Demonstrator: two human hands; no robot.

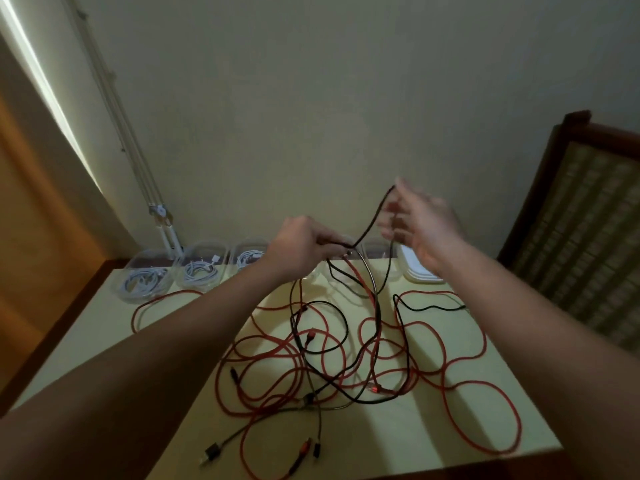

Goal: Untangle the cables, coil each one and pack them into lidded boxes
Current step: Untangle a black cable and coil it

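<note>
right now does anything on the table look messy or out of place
Yes: the red cables and black cables lie tangled in one sprawling heap across the table, crossing over each other, and several plugs sit right at its near edge.

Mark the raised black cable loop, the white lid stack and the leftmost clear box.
Black cable loop [376,214], head view, on its raised left strand.
White lid stack [411,270], head view, on its front left side.
Leftmost clear box [119,285], head view, on its left wall.
</note>
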